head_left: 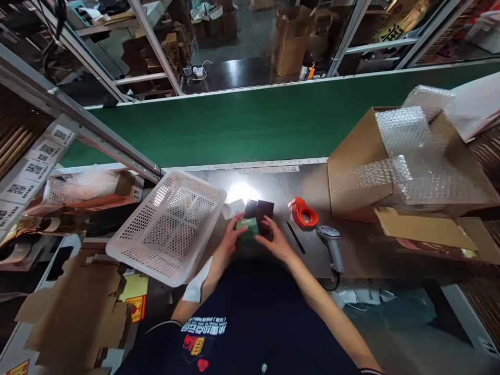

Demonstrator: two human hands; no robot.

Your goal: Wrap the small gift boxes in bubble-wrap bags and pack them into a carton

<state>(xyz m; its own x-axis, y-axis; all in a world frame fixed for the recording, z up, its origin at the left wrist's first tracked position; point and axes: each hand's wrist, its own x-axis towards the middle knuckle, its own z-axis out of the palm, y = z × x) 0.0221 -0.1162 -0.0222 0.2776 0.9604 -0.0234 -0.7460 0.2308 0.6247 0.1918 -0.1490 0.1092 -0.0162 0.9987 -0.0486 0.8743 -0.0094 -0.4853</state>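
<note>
Head view: both hands meet at the near middle of the steel bench. Left hand (227, 245) and right hand (274, 240) close around one small green box (247, 228), fingers wrapped on its left and right sides; box sits low over the bench, whether resting on it or lifted I cannot tell.

Progress, judged: the green box is in hand and appears closed. Two dark flat cards or pouches (259, 209) lie just beyond it, untouched, with one white paper slip (233, 209) to their left. The white perforated basket (171, 226), tilted at near left, shows nothing inside. The green conveyor belt (250, 122) at the far side carries no item. So handling looks early: nothing packed or sent on.

Count: one orange tape dispenser (303, 213), one black pen or blade (295, 237), one handheld barcode scanner (332, 245), all right of the hands; one open cardboard carton (359, 161) far right, bubble wrap (410, 156) spilling from it.
</note>
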